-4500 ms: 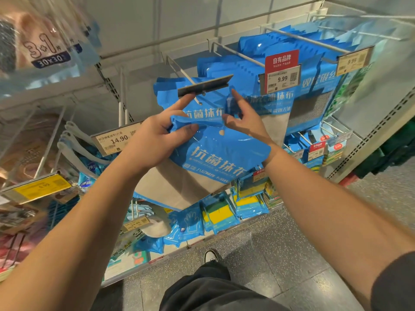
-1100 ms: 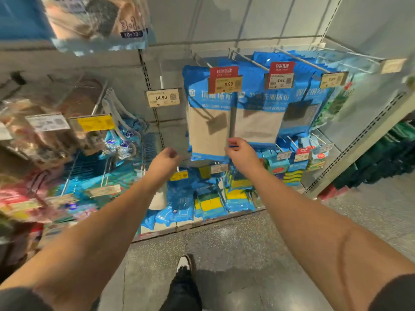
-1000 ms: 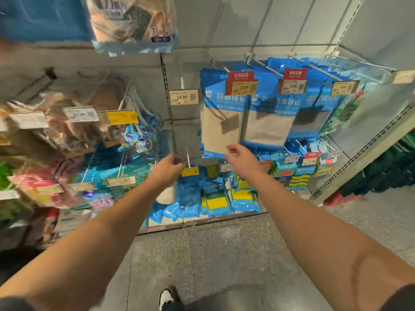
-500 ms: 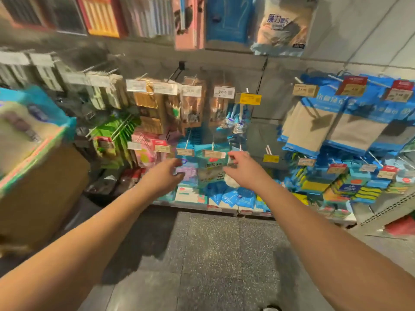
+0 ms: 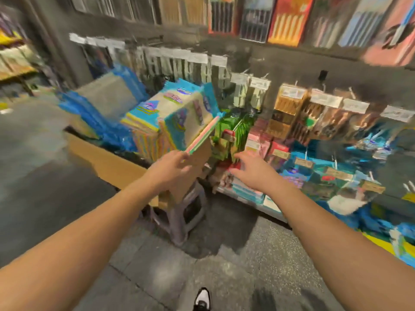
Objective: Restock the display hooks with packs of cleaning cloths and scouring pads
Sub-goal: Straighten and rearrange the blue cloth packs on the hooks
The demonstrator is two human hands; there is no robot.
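Observation:
The view is motion-blurred. An open cardboard box (image 5: 105, 161) holds stacks of colourful cloth packs (image 5: 179, 117) and blue packs (image 5: 105, 124). My left hand (image 5: 170, 168) reaches toward the box, its fingertips just below the lower corner of the front colourful pack; I cannot tell whether they touch it. My right hand (image 5: 249, 170) is stretched out beside it with its fingers spread and holds nothing. Display hooks (image 5: 314, 117) with hanging goods and price tags fill the wall to the right.
The box sits on a grey plastic stool (image 5: 184, 214) against the shelf base. Blue and teal packs (image 5: 332, 180) crowd the lower hooks at right. Speckled grey floor lies in front, with my shoe (image 5: 202, 299) at the bottom.
The view has swung left from the hooks of blue cloth packs to the stock box. Both hands, holding nothing, have moved along and now reach toward the box.

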